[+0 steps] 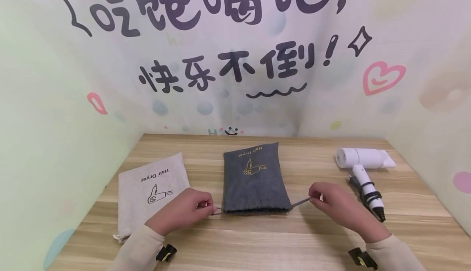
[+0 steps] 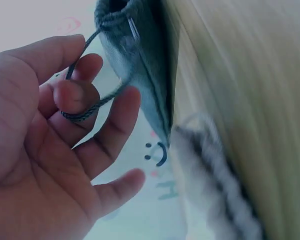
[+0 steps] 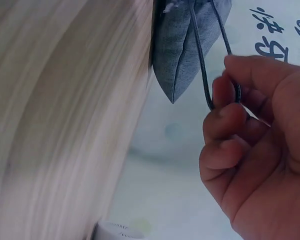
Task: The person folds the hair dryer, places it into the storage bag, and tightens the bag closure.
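The inside of the dark bag [image 1: 254, 185] is hard to make out: its mouth, at 6 o'clock, shows only a thin shadow, and I cannot tell what it contains. This bag lies on the bench [image 1: 254, 242], in the middle, between the two hands. The left hand [image 1: 189, 207], at 8 o'clock from it, pinches the left cord [image 2: 82, 116], which loops around the fingers. The right hand [image 1: 333, 203], at 4 o'clock, holds the right cord [image 3: 201, 60] in curled fingers.

At 9 o'clock lies the pale bag [image 1: 151, 187]; the left forearm covers its lower corner, and the left wrist view shows its gathered mouth blurred. At 3 o'clock is the white hair dryer [image 1: 362, 158], cut off at the edge of the right wrist view.

The dark cloth looks matte and finely woven, with gold print, upside down, and a ruffled edge. The cord is twisted. The dryer has a smooth, tube-like body, and a black cable [image 1: 371, 196] wraps its handle. The bench has streaky wood grain.
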`<state>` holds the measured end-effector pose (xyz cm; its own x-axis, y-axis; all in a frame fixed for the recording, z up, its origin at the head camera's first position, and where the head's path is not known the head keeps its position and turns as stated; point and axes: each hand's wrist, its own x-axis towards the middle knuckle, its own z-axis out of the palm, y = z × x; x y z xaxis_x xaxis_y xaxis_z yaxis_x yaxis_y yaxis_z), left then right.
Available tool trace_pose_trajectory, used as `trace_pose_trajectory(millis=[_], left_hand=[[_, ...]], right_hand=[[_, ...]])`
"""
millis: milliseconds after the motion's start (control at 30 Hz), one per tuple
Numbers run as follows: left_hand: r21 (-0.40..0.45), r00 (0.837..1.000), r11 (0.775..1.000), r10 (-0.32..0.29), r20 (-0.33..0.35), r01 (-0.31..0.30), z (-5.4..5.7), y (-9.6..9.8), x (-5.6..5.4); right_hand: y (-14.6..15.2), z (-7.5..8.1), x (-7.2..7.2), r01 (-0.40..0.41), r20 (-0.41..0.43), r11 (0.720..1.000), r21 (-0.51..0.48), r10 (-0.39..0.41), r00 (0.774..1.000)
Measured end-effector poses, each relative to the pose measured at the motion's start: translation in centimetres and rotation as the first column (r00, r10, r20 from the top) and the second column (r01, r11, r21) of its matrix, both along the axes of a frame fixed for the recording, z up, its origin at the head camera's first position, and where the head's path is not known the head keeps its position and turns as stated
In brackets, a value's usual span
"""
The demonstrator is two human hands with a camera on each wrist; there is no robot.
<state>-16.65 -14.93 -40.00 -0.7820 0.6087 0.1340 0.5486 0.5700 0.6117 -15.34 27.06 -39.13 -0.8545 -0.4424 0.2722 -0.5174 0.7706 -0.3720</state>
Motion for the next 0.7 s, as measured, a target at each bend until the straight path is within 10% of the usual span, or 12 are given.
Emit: trace_pose_trajectory(millis=[133,333,500,700], left_hand=[[-0.047,0.974,0.998,0.019,-0.224,-0.03,0.17,-0.29,-0.06],[-0.062,0.859,0.988,0.089,-0.505,-0.139,0.17,-0.24,0.07],[0.024,0.766,0.977,0.181,-0.616,-0.212,0.02,0.0,0.15],[0.057,0.72,0.966,0.228,-0.656,-0.253,-0.15,0.02,0.34]], right_hand=[[-0.01,-0.27,-0.21,0.006,-0.188,0.999,0.033,0.001,0.982],[0.13,-0.91,-0.52,0.047,-0.396,0.994,0.095,-0.005,0.918],[0.0,-0.98,-0.33,0.141,-0.433,0.981,0.13,-0.072,0.899],[-0.25,-0.73,0.04,0.212,-0.429,0.959,0.188,-0.114,0.896]])
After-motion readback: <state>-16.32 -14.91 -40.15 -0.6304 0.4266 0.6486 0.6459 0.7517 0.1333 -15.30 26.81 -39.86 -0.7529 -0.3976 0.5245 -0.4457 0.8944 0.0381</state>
